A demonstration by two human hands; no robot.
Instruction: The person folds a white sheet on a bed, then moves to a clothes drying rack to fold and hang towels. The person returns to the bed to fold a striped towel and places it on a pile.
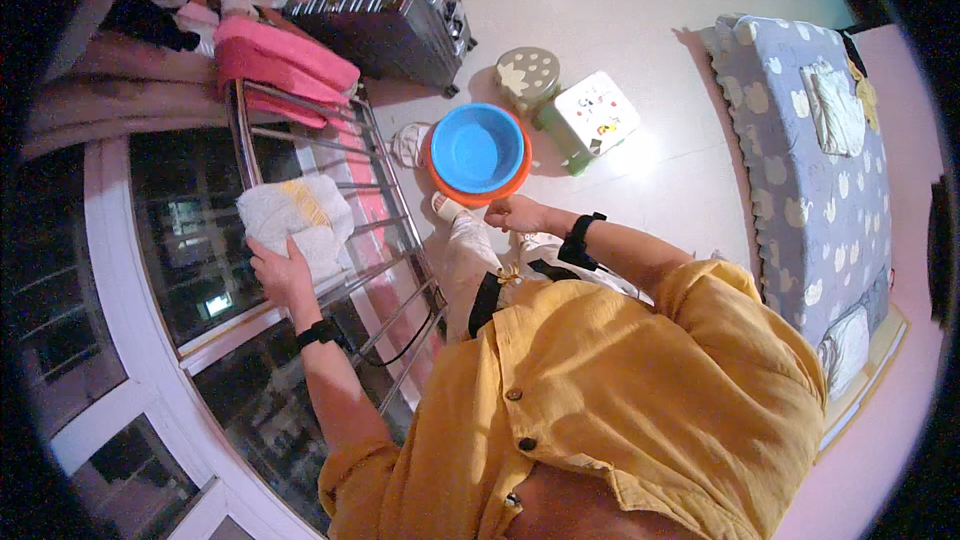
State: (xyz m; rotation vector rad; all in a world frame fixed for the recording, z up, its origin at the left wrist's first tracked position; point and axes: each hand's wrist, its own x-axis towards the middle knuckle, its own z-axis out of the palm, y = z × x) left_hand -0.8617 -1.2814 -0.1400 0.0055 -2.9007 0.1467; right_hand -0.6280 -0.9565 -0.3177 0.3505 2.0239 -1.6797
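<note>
My left hand (pixel 281 274) is on the near edge of a white terry towel (pixel 319 232) with a yellow stripe. Its thumb lies over the cloth and the fingers curl at the outer side. The towel hangs bunched on a metal rail rack (pixel 405 229) beside the window. My right hand (pixel 516 214) is held in front of my legs with its fingers curled in, and nothing shows in it. Just beyond that hand, a blue plastic basin (pixel 478 148) sits inside an orange-red basin (pixel 455 191) on the floor.
A pink towel (pixel 281 64) hangs on the rack's far end, near a dark suitcase (pixel 390 15). Past the basins stand a round brown stool (pixel 529 71) and a white-topped green stool (pixel 596 111). A bed with a patterned cover (pixel 802 187) is at right, a window frame (pixel 161 300) at left.
</note>
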